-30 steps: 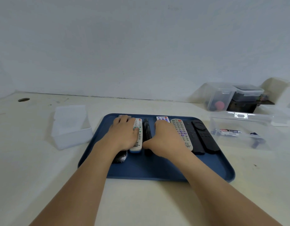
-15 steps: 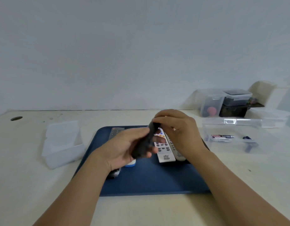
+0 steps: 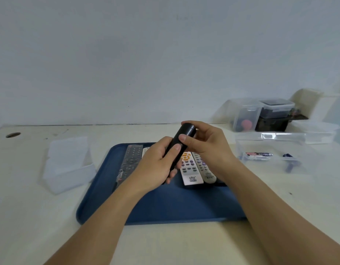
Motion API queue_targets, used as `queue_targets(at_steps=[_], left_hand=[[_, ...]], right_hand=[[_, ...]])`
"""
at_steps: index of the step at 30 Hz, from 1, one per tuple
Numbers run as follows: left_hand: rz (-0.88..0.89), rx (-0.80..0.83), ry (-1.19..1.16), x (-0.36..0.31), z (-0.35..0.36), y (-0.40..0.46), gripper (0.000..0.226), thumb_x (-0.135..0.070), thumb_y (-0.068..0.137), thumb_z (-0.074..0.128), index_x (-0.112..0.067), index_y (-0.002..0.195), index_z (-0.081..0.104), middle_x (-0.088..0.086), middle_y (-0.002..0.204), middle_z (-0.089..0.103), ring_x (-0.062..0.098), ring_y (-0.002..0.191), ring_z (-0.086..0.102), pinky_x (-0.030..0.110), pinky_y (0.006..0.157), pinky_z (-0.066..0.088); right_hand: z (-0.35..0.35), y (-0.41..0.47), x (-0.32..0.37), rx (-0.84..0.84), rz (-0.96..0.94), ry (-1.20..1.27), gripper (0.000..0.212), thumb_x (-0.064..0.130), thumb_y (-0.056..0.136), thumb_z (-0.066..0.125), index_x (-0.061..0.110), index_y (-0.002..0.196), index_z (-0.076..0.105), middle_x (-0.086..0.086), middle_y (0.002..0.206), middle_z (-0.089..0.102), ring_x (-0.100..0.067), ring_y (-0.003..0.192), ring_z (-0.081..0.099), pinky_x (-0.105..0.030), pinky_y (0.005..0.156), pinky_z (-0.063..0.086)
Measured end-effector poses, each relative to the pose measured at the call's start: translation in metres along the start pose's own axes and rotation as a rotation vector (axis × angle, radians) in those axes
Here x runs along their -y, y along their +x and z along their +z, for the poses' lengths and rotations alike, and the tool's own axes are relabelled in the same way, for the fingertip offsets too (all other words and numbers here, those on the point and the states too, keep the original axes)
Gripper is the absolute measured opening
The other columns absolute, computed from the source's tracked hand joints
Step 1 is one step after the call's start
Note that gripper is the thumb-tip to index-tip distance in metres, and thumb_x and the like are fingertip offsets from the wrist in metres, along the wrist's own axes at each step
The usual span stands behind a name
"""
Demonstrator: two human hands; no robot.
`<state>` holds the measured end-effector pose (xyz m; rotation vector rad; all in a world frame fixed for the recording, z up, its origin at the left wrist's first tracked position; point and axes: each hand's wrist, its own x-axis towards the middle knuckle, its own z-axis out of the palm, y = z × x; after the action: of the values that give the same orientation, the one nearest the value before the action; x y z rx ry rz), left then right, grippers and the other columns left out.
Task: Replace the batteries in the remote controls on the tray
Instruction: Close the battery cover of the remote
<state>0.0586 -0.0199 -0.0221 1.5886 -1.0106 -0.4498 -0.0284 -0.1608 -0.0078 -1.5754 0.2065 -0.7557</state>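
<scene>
Both hands gripped a black remote [image 3: 181,142] above the tray [image 3: 165,205]: left hand [image 3: 155,165] round its lower half, right hand [image 3: 205,144] pinching the top end. Other remotes [image 3: 190,170] lay on the tray. Batteries [image 3: 258,154] sat in a clear bin [image 3: 270,150] on the worktop [image 3: 31,217], right.

A plain indoor work corner, staged for a sorting chore

A bare pale wall [image 3: 165,54] met a cream surface [image 3: 31,217] (one cable hole [image 3: 13,135] at its edge), where clear plastic storage boxes [image 3: 261,115] were stacked beside a blue tray [image 3: 100,211].
</scene>
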Motion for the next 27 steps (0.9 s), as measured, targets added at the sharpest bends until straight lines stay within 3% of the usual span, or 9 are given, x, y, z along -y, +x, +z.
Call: queue_targets(at_steps=[5,8,10,13,15,18,23,27], left_hand=[[0.011,-0.054,0.016,0.001,0.003,0.0,0.019,-0.032,0.106,0.048,-0.016,0.105,0.057,0.001,0.065,0.059,0.016,0.048,0.047,0.027,0.041,0.04],[-0.057,-0.074,-0.05,0.002,0.007,0.0,0.021,-0.035,0.106,0.049,-0.016,0.106,0.056,0.0,0.067,0.06,0.015,0.05,0.049,0.028,0.043,0.041],[-0.114,-0.084,-0.112,0.003,0.009,0.001,0.024,-0.039,0.105,0.05,-0.016,0.106,0.055,-0.001,0.067,0.061,0.014,0.051,0.049,0.028,0.044,0.041],[-0.164,-0.113,-0.198,0.002,0.009,0.001,0.03,-0.043,0.105,0.048,-0.015,0.105,0.057,0.002,0.068,0.062,0.016,0.052,0.051,0.027,0.044,0.041],[-0.18,-0.139,-0.242,0.002,0.007,0.002,0.028,-0.038,0.107,0.044,-0.014,0.102,0.057,0.004,0.069,0.064,0.016,0.052,0.051,0.027,0.043,0.042],[-0.176,-0.156,-0.276,0.001,0.008,0.004,0.023,-0.026,0.11,0.041,-0.012,0.101,0.056,0.007,0.068,0.067,0.02,0.051,0.055,0.029,0.043,0.045],[-0.145,-0.122,-0.283,0.0,0.009,0.004,0.02,-0.022,0.109,0.041,-0.011,0.102,0.055,0.014,0.076,0.072,0.023,0.053,0.06,0.031,0.045,0.048],[-0.147,-0.119,-0.286,-0.001,0.007,0.003,0.018,-0.023,0.109,0.041,-0.017,0.099,0.055,0.01,0.069,0.065,0.022,0.049,0.053,0.029,0.043,0.044]], right_hand=[[0.001,0.001,0.001,-0.005,-0.024,-0.077,0.025,0.009,0.088,0.074,0.013,0.113,0.07,-0.01,0.088,0.074,-0.023,0.081,0.072,-0.036,0.077,0.062],[-0.004,0.003,0.002,-0.058,-0.059,-0.192,0.023,0.017,0.087,0.076,0.021,0.109,0.074,0.0,0.097,0.076,-0.013,0.088,0.071,-0.024,0.078,0.057],[-0.011,0.006,0.007,-0.094,-0.012,-0.106,0.012,0.015,0.09,0.073,0.016,0.101,0.077,0.001,0.088,0.074,-0.006,0.073,0.065,-0.017,0.067,0.05],[-0.033,0.011,0.015,-0.193,0.175,0.14,0.009,0.014,0.093,0.069,0.007,0.089,0.073,-0.009,0.08,0.061,-0.009,0.062,0.054,-0.02,0.058,0.049],[-0.049,0.015,0.016,-0.29,0.294,0.036,0.014,0.016,0.093,0.069,0.006,0.084,0.068,-0.01,0.081,0.061,-0.014,0.061,0.057,-0.022,0.058,0.054],[-0.059,0.013,0.012,-0.295,0.403,-0.207,0.016,0.013,0.092,0.071,-0.001,0.089,0.064,-0.016,0.087,0.064,-0.019,0.057,0.064,-0.024,0.054,0.059],[-0.044,0.011,0.005,-0.215,0.433,-0.353,0.021,0.015,0.09,0.074,-0.004,0.095,0.067,-0.02,0.092,0.067,-0.023,0.054,0.069,-0.026,0.053,0.059],[-0.043,0.011,0.005,-0.239,0.422,-0.543,0.017,0.018,0.089,0.073,0.001,0.089,0.069,-0.018,0.086,0.071,-0.026,0.057,0.072,-0.035,0.058,0.063]])
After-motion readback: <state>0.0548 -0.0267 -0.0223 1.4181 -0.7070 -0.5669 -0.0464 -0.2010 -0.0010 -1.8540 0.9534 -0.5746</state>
